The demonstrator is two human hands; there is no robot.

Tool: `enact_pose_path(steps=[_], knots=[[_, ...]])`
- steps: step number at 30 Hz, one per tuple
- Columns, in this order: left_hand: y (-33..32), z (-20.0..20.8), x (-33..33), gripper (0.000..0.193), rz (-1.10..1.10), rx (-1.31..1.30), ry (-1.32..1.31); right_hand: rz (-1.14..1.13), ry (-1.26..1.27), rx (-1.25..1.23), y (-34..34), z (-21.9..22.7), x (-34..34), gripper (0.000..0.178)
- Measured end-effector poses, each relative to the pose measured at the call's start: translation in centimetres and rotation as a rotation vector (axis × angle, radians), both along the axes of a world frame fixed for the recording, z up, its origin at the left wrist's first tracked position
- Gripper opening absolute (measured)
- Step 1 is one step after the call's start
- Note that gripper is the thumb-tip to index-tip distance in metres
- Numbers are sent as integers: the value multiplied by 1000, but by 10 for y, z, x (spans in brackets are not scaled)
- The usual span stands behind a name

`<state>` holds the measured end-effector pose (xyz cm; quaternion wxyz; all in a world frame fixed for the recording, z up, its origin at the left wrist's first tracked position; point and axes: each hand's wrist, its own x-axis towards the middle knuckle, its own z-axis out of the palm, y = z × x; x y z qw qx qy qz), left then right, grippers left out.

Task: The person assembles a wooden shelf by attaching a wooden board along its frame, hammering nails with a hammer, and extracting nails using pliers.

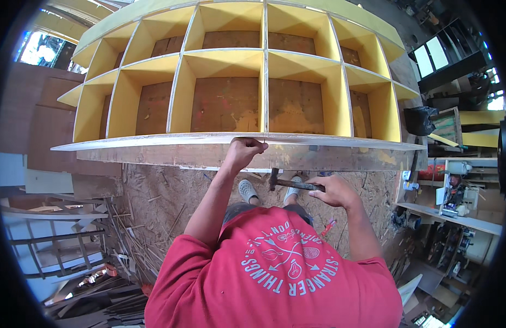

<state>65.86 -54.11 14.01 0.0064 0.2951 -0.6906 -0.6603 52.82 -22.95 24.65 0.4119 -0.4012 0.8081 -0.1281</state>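
A large yellow shelf unit (220, 61) with two rows of square compartments lies in front of me. At its near long edge, my left hand (244, 153) is closed in a pinch, thumb and forefinger by the pale edge board (307, 140), in line with the middle divider (264, 98). What the fingertips hold is too small to make out. My right hand (338, 191) grips a hammer (297, 185) by its dark handle. The hammer's head points left, below the board and apart from it, a little right of my left hand.
The unit rests on a brown worktable (154, 157). Sawdust and wood strips (154, 213) litter the floor round my feet. Scrap wood is piled at the lower left (108, 303). A shelf (455, 210) with tools stands to the right, beneath a black bag (420, 120).
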Motion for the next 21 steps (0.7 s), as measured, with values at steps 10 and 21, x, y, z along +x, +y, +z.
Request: enact_pose_path(steps=[10,21], knots=[[3,-2,0,24,39,40,13,185,-2,-93,-28,8,-17,38],[5,9,-2,27,64,15,-47,237,-110,-192,-41,13,-40,38]])
